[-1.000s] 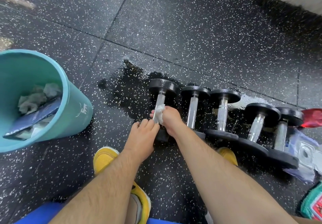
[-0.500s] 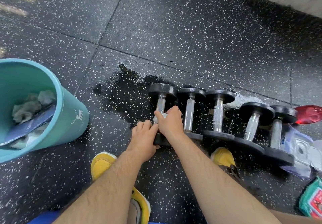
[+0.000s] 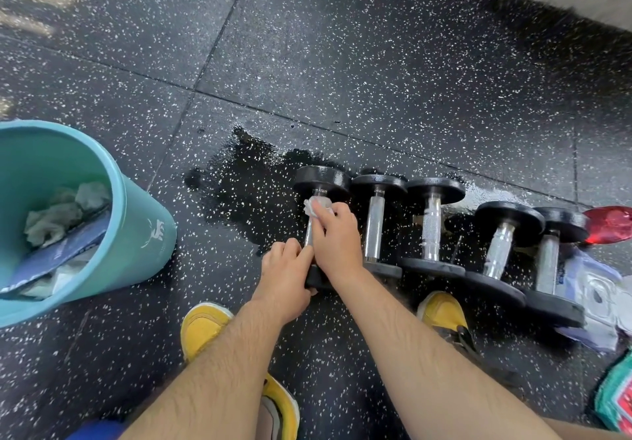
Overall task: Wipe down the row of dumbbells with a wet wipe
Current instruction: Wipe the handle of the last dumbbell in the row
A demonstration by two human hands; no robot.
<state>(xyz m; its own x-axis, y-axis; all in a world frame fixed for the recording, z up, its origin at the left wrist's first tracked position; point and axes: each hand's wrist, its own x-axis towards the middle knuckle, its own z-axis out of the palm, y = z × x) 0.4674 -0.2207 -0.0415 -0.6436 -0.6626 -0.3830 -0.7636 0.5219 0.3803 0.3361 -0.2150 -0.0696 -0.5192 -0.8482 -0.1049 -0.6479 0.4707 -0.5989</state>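
Note:
Several black dumbbells with chrome handles lie side by side on the speckled rubber floor. My right hand [image 3: 337,239] wraps a white wet wipe [image 3: 316,205] round the handle of the leftmost dumbbell [image 3: 321,179], near its far head. My left hand [image 3: 285,273] grips the near head of that same dumbbell, fingers curled over it. To the right lie the second dumbbell [image 3: 374,231], the third [image 3: 431,224] and two more [image 3: 501,244], untouched.
A teal bin [image 3: 136,231] with used wipes and a blue packet stands at the left. A wet patch [image 3: 246,186] darkens the floor behind the dumbbells. A wipes pack [image 3: 595,289] and red object [image 3: 610,224] lie at the right. My yellow shoes [image 3: 203,328] are below.
My right hand has slid the wipe up the leftmost dumbbell's handle toward the far head. My left hand stays on the near head.

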